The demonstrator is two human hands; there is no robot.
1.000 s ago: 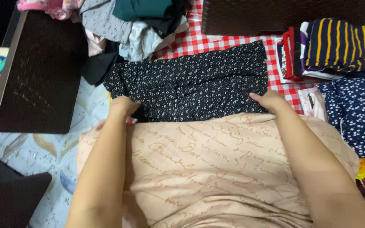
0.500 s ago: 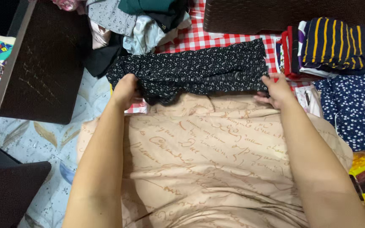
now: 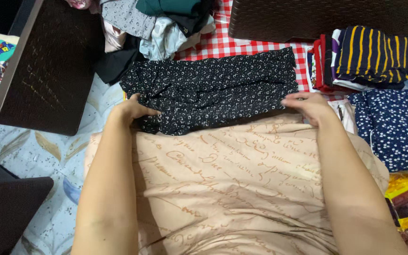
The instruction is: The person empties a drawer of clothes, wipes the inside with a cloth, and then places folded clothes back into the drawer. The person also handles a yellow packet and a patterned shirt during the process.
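A black garment with small white print (image 3: 213,89) lies spread across a red-and-white checked cloth (image 3: 223,47), rumpled along its near edge. My left hand (image 3: 131,109) rests on its left near corner, fingers closed on the fabric. On the right near edge, my right hand (image 3: 310,105) presses the garment with fingers bent over the hem. A beige cloth with brown script print (image 3: 242,184) covers my lap below both arms.
A dark woven basket (image 3: 43,71) stands at the left, another (image 3: 317,16) at the top right. An unfolded clothes pile (image 3: 157,23) lies at the top. Folded striped clothes (image 3: 374,56) and a navy dotted garment (image 3: 393,127) sit at the right.
Both hands lifted the near edge of the black garment and drew it forward, then laid it back down nearer me; the fabric now lies more bunched on the left.
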